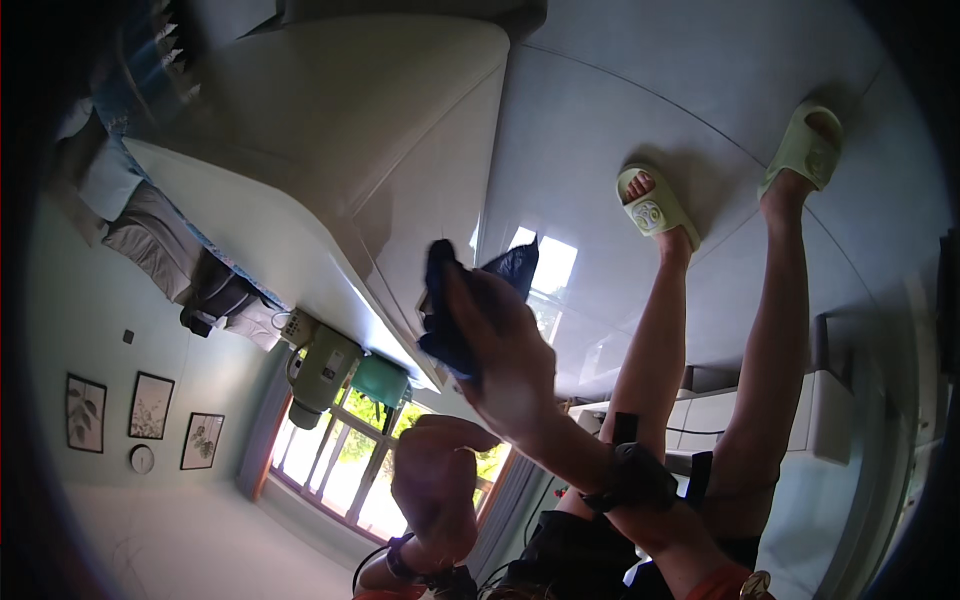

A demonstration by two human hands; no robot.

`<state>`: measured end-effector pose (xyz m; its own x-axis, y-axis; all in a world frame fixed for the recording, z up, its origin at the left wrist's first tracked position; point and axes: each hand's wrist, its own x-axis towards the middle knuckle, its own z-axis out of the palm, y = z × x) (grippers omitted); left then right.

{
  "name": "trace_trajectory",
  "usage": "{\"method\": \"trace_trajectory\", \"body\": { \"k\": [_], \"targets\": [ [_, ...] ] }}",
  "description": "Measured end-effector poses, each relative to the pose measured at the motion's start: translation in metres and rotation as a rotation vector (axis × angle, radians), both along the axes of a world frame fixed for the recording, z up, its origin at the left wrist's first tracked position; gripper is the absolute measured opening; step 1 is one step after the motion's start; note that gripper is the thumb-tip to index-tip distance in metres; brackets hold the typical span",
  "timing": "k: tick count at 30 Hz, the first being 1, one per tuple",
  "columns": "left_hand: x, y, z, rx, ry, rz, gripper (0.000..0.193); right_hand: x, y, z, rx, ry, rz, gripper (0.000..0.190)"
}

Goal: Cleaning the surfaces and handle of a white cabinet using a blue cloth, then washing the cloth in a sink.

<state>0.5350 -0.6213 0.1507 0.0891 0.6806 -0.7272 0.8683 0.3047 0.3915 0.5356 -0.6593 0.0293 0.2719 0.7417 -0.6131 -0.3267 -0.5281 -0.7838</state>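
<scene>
My right hand [510,360] is closed around a crumpled dark blue cloth [517,266], whose corner sticks out past the fingers. A dark band with a bulky wrist device sits on that forearm. Just beyond the hand is the glossy side of a pale cabinet or table [420,150]; whether the cloth touches it I cannot tell. Lower in the view, my left hand [435,472] hangs with bent fingers in front of the window, a dark strap at its wrist. Nothing shows in the left hand, though its palm is hidden.
The scene appears upside down. My feet in light green slippers [651,206] stand on grey floor tiles [600,112]. A green appliance [326,371] and a teal container [379,381] rest on the pale furniture, near grey cushions [154,240]. Behind is a window [352,465]; a white low unit [772,412] stands beyond my legs.
</scene>
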Motion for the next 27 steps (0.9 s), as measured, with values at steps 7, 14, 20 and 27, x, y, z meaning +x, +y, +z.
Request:
{"method": "trace_trajectory", "body": {
  "k": [7,14,20,27],
  "targets": [
    [-0.006,0.056,-0.02,0.449,0.115,-0.485,0.029,-0.041,0.041,-0.054,-0.278,-0.061,0.173,0.065],
    [0.015,0.169,-0.078,0.906,0.268,-0.805,0.034,0.006,0.011,-0.125,-0.349,-0.137,-0.159,0.062],
    [0.002,0.228,-0.112,1.184,0.102,-1.355,0.03,0.068,0.059,-0.071,0.0,-0.109,-0.326,0.049],
    [0.005,0.224,-0.111,1.048,-0.067,-1.049,0.031,0.092,0.104,-0.049,0.347,-0.516,0.137,0.047]
  ]
}}
